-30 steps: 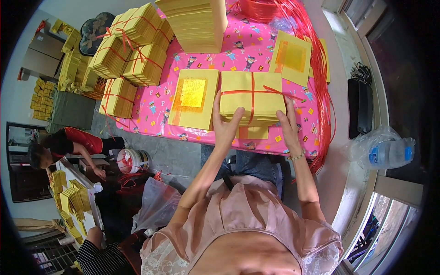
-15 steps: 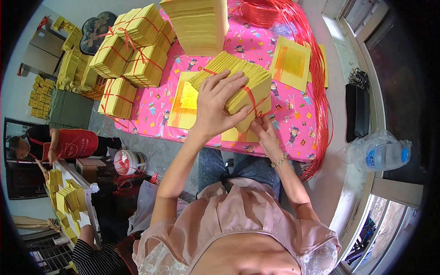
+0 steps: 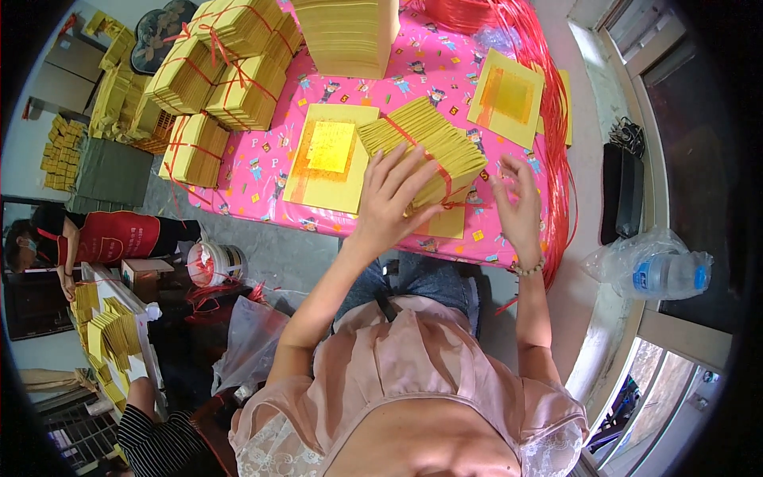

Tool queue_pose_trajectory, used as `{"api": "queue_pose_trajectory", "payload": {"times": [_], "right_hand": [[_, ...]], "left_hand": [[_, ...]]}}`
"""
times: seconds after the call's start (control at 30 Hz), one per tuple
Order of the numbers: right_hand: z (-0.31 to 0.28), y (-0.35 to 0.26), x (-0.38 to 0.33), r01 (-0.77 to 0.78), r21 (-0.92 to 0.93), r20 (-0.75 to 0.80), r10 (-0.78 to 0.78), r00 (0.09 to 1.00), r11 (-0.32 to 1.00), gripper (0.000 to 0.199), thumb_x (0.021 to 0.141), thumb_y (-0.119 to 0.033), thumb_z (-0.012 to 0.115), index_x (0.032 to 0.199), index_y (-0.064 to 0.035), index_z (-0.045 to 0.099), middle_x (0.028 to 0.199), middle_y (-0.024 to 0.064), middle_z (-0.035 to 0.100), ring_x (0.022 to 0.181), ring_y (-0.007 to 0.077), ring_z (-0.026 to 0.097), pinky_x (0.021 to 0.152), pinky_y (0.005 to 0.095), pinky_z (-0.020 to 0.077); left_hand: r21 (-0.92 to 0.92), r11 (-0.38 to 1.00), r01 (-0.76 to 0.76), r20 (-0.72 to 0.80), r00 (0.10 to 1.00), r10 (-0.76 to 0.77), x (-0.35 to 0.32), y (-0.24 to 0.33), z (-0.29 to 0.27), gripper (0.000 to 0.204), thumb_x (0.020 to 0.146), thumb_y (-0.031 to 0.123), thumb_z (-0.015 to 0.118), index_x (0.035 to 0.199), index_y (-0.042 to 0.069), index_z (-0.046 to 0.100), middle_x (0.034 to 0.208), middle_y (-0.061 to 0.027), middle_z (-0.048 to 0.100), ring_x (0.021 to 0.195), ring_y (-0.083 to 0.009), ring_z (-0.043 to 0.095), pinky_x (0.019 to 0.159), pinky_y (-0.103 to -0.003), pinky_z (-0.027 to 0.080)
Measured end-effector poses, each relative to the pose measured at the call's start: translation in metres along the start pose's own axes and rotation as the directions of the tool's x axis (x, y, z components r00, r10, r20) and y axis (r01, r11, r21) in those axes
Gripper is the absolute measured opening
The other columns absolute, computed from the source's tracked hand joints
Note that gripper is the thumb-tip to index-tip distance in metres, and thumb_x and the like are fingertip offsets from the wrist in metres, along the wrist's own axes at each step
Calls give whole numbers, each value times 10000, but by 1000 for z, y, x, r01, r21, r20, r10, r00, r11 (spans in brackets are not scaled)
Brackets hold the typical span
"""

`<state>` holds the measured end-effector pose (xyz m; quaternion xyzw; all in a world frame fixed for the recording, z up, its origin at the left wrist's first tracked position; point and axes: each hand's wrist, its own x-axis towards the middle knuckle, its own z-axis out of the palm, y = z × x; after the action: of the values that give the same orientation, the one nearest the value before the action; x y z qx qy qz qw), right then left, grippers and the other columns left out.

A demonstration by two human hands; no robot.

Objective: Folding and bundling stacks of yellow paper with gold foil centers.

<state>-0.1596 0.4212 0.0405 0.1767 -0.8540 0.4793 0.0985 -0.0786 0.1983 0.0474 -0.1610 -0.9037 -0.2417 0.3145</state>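
A bundle of yellow paper (image 3: 445, 147), bound with red plastic string, stands on the pink table near its front edge. My left hand (image 3: 397, 195) rests against the bundle's near left side, its fingers stretched and spread. To the right of the bundle my right hand (image 3: 518, 203) is raised, holding nothing, with its fingers apart and slightly bent. A knot with loose red ends shows at the bundle's near right side. Left of it lies a flat yellow sheet with a gold square (image 3: 332, 147). Part of another yellow sheet (image 3: 445, 222) shows beneath the bundle.
Tied yellow bundles (image 3: 246, 91) are piled at the table's left; a tall loose stack (image 3: 350, 40) stands behind. Red strings (image 3: 560, 159) hang over the right edge beside another gold-marked sheet (image 3: 509, 99). A person in a red apron (image 3: 119, 237) works at a side table far left.
My right hand has let go of the string and moved up and right. My left hand's grip has loosened, its fingers sliding lower on the bundle, which now sits further right.
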Motion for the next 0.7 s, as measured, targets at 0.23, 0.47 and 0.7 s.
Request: {"api": "queue_pose_trajectory", "payload": {"times": [0.23, 0.47, 0.7], "right_hand": [[4, -34, 12, 512, -77, 21, -512, 859, 856, 235, 825, -77, 698, 1058, -81, 667, 1089, 90, 625, 1019, 267, 614, 850, 397, 502], [18, -36, 11, 748, -85, 138, -736, 663, 658, 251, 722, -133, 754, 966, -136, 695, 1020, 45, 625, 1000, 254, 605, 844, 396, 496], [21, -37, 13, 748, -65, 169, -732, 660, 660, 234, 713, -139, 745, 941, -137, 691, 1005, 38, 622, 973, 240, 603, 838, 390, 488]], "left_hand": [[-149, 974, 169, -279, 938, -205, -40, 15, 4, 586, 685, 165, 847, 1214, 99, 604, 1276, -121, 535, 1188, -347, 511, 979, -430, 442], [-149, 973, 174, -172, 965, -199, -21, 13, -7, 319, 736, 77, 783, 1044, 81, 700, 1117, -88, 637, 1130, -297, 557, 952, -394, 460], [-263, 922, 285, -161, 929, -333, -4, 10, -13, 186, 720, 83, 801, 897, 94, 744, 952, -41, 683, 960, -217, 582, 837, -339, 451]]}}
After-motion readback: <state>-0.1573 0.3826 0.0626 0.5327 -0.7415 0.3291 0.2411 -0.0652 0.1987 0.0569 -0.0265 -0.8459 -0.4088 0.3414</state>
